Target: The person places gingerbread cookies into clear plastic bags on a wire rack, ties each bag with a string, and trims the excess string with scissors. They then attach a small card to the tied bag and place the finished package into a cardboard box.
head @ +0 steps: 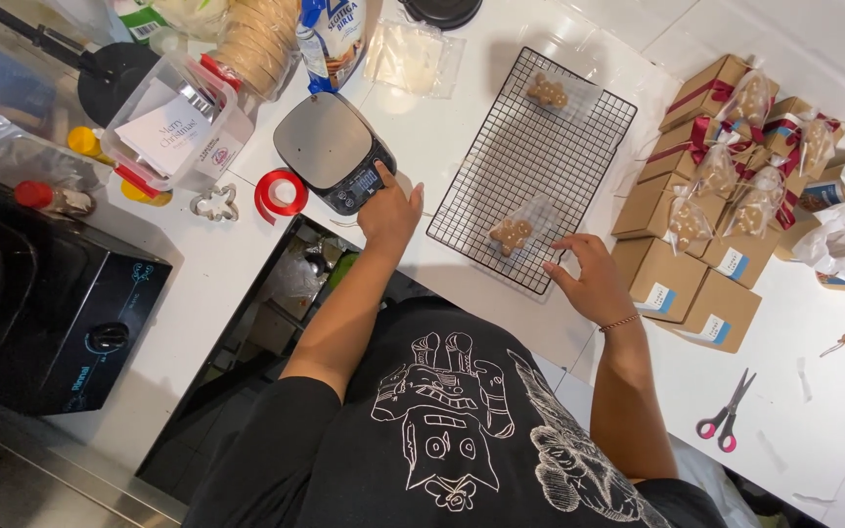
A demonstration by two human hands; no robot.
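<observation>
White counter [462,127] underneath it all, a black appliance [61,313] far left. Next along, a clear tub [173,122] holds a white card, with a red ribbon roll [281,196] just beside the kitchen scale [333,152]. Left hand [388,210] rests fingers down on the scale's front edge, gripping nothing. On the black wire rack [530,166], two bagged gingerbread men; right hand [594,279] spread open at its near corner, just beside one bagged cookie [512,233]. Ribboned brown boxes [706,215] carry more bagged cookies on top, with pink scissors [726,411] farther right.

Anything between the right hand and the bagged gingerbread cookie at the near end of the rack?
Nothing visible. The right hand rests at the cooling rack edge, beside the bagged gingerbread cookie; only bare wire lies between them.
</observation>
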